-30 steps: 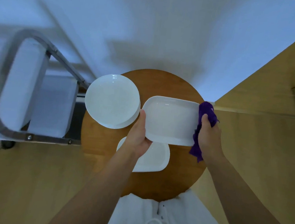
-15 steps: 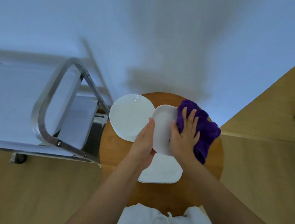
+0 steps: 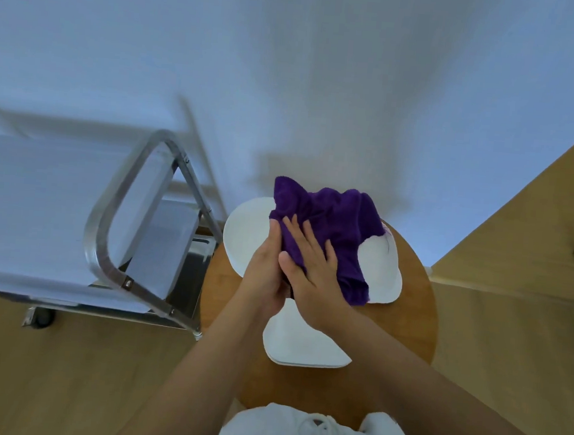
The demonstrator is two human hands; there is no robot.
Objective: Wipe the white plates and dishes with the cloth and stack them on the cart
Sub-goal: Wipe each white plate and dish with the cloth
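A purple cloth lies spread over a white rectangular dish, held above the round wooden table. My right hand presses flat on the cloth with straight fingers. My left hand grips the dish's left end, which the cloth and hands hide. A stack of round white plates sits on the table's left, partly under the cloth. Another white rectangular dish lies on the table below my hands. The cart with a metal handle stands to the left.
The cart's white top shelf stretches to the left, and a caster shows beneath it. A white wall rises behind the table. A wooden panel stands at the right, and the floor around is wood.
My right hand went from gripping the dish's right end with the bunched cloth to lying flat on it, and slid the cloth leftward across the dish. My left hand kept its hold.
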